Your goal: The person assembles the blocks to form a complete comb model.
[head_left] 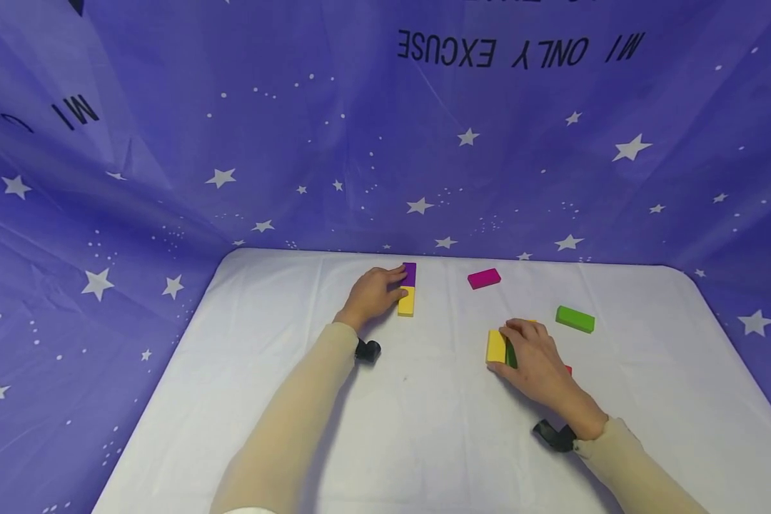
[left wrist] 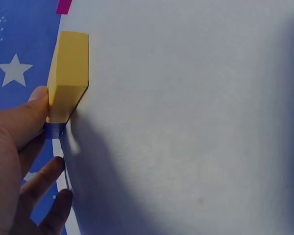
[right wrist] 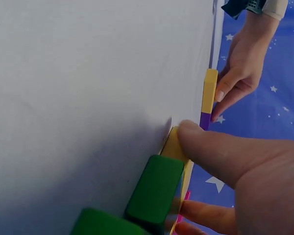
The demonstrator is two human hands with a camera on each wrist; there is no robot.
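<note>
Left wrist view: A person's left hand [left wrist: 10, 156], digits extended rather than curled, rests its thumb along the side of a yellow end block [left wrist: 71, 63], a purple block [left wrist: 54, 130] just beyond it. Light, even pressure would probably serve best here, keeping the pair in line.

Right wrist view: The right hand [right wrist: 257, 171] pinches a second yellow block [right wrist: 172, 145], thumb on one end. A dark green block [right wrist: 156, 186] lies close alongside, another green block [right wrist: 105, 224] near it. A square, level grip seems wise, lest the neighbours be nudged askew.

Head view: The hands work well apart, the purple and yellow pair set end to end near the far edge of the desk [head_left: 437, 442], the gripped block to the right and closer to the wearer. A magenta block [head_left: 484, 279] and a light green block [head_left: 575, 319] lie beyond the right hand; a red piece [head_left: 568, 370] peeks from beneath it. Faintly creased white cloth covers the round-cornered desk, while blue-purple fabric [head_left: 334, 143] with white stars and upside-down dark lettering hangs behind and to both sides.
</note>
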